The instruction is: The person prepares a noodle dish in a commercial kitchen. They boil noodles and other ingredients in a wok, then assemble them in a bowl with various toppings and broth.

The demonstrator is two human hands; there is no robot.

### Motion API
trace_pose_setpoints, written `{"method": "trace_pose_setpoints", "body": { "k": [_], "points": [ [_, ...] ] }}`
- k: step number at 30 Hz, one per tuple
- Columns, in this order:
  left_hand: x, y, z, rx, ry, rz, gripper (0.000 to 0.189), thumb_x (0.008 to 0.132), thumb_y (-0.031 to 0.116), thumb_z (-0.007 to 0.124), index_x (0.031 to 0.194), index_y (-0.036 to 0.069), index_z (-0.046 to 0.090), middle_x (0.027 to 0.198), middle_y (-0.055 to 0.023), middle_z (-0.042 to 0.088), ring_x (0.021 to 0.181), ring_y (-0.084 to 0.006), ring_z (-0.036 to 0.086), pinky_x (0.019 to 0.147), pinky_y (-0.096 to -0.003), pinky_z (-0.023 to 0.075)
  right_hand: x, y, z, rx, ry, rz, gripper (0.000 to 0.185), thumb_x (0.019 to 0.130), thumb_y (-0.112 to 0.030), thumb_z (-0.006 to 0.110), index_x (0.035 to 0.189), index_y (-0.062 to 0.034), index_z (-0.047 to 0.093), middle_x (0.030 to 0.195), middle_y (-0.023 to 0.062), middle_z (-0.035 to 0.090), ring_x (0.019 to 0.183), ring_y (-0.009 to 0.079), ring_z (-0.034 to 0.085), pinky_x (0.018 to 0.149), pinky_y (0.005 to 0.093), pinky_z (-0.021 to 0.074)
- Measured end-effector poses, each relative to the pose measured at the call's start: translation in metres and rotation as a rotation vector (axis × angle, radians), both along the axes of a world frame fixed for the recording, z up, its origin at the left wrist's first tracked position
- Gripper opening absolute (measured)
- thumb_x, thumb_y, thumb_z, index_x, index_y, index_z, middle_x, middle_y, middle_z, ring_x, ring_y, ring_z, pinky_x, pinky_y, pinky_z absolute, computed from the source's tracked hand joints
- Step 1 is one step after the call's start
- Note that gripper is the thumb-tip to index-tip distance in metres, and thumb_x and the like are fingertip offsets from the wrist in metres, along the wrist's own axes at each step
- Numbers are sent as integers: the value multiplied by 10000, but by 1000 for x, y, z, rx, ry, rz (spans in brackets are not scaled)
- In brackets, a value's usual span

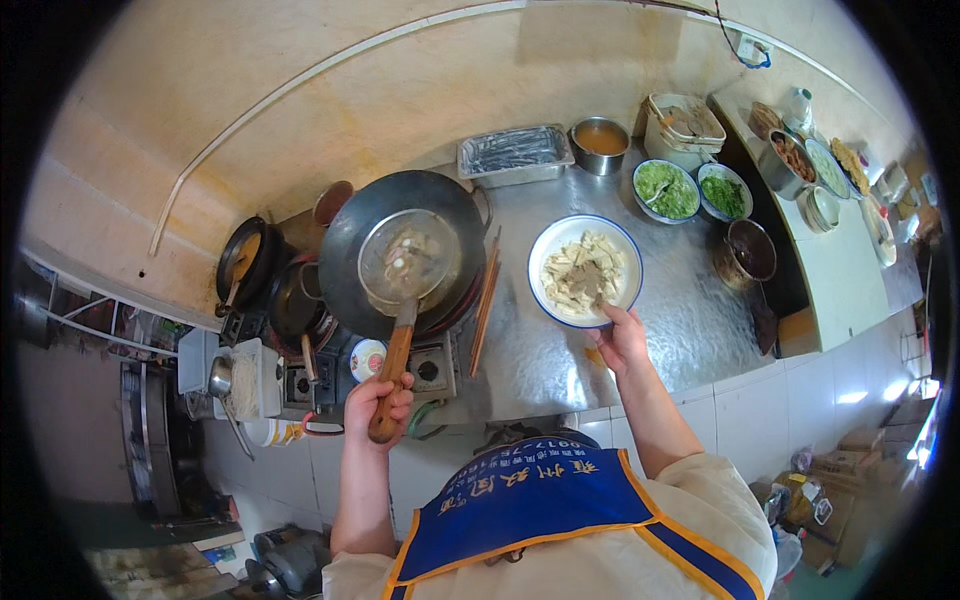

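My left hand grips the wooden handle of a round mesh strainer. The strainer's basket rests inside a large dark wok on the stove, with pale pieces of food in cloudy liquid. With thumb and fingers, my right hand pinches the near rim of a white, blue-edged bowl. Pale, chopped, flat food pieces lie in that bowl under a heap of grey-brown powder. Long wooden chopsticks lie between wok and bowl.
Along the back of the steel counter stand a metal tray, a pot of orange-brown liquid and a white bucket. Two bowls of chopped greens and a dark pot sit right. Smaller pans occupy the left.
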State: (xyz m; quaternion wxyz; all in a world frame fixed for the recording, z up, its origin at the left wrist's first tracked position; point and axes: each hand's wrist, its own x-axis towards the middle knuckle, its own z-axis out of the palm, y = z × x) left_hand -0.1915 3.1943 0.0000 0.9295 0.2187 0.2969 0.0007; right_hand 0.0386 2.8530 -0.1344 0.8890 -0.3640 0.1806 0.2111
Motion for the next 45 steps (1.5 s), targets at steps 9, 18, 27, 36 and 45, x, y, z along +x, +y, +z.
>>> {"method": "trace_pose_setpoints", "body": {
  "k": [9,18,27,36,45],
  "points": [
    [-23,16,44,279,-74,-54,509,905,5,493,1398,-65,391,1116,-183,533,685,-156,504,478,-248,469,-2,91,91,-82,-151,99,421,965,-18,508,1378,-59,436,1250,159,631,1009,256,704,728,347,640],
    [-62,-4,125,517,-117,-45,518,860,8,531,1361,-49,411,1053,-174,545,561,-185,533,374,-292,474,-5,183,107,-43,-135,173,396,954,-55,553,1337,-77,457,1164,128,660,960,260,704,722,384,620],
    [-90,-34,116,831,221,-146,695,798,-122,421,1452,103,357,1045,-134,541,552,-168,564,392,-311,488,1,258,80,100,-105,326,411,904,-85,609,1303,-66,511,1156,146,667,935,289,717,721,448,601],
    [-108,-30,62,1874,285,-236,802,835,-160,384,1586,83,248,1177,-138,535,943,-235,592,843,-343,513,-11,266,98,36,-72,391,367,918,-99,588,1282,-75,547,1146,143,689,962,314,724,788,511,590],
    [-107,-32,63,1969,312,-181,767,849,-151,408,1570,74,278,1134,-144,555,986,-252,592,871,-353,500,3,279,87,37,-132,427,377,947,-131,592,1316,-91,526,1133,116,701,948,274,731,732,460,597]
  ]
}}
